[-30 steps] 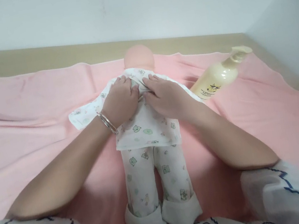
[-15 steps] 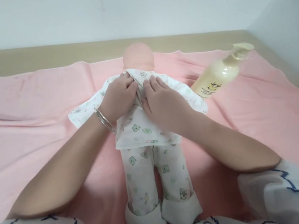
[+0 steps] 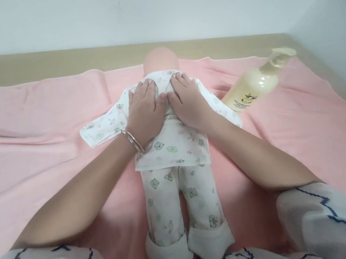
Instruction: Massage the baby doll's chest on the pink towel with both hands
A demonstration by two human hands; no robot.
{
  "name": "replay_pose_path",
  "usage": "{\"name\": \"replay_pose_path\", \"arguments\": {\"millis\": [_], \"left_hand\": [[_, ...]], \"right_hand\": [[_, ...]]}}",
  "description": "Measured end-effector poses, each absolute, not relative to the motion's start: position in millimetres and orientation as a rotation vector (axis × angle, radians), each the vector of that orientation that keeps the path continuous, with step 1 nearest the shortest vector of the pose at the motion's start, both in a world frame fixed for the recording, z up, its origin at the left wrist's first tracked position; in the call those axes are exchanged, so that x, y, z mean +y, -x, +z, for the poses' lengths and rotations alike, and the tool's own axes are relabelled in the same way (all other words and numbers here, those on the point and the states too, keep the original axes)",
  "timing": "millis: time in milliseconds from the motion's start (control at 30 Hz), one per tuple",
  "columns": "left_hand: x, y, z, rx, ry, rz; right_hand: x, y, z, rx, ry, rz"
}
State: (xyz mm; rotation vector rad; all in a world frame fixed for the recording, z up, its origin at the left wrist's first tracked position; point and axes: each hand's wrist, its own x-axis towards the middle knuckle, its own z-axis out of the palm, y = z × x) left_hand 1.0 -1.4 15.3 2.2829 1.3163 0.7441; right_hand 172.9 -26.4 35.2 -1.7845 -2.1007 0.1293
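A baby doll (image 3: 160, 60) lies in the middle of a pink blanket (image 3: 29, 140), feet toward me. It wears a white printed top (image 3: 171, 147) and matching trousers (image 3: 169, 209) with rolled cuffs. My left hand (image 3: 145, 112), with a silver bangle at the wrist, lies flat on the doll's upper chest, fingers stretched toward the neck. My right hand (image 3: 188, 102) lies flat beside it, thumbs touching at the middle of the top. Neither hand holds anything.
A cream pump bottle (image 3: 259, 82) lies on its side on the blanket to the right of the doll. A wooden board (image 3: 33, 66) and a white wall run behind the blanket. My white sleeves with blue lines fill the lower corners.
Both hands were pinching the front of the top with curled fingers. They now lie flat and spread on the chest, slightly nearer the neck.
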Motion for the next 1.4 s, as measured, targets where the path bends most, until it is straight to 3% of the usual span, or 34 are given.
{"name": "replay_pose_path", "arguments": {"millis": [500,833,1167,1400], "left_hand": [[-8,1,30,1.316,-2.391,0.583],[-20,8,65,1.198,-2.357,0.598],[-12,0,32,1.28,-2.541,0.678],[-37,-8,39,1.365,-2.537,0.635]], "right_hand": [[-30,-165,44,-2.143,1.95,0.163],[-60,-166,52,-2.352,1.766,0.06],[-60,-161,66,-2.289,1.83,0.218],[-34,-175,54,-2.238,1.905,0.303]]}}
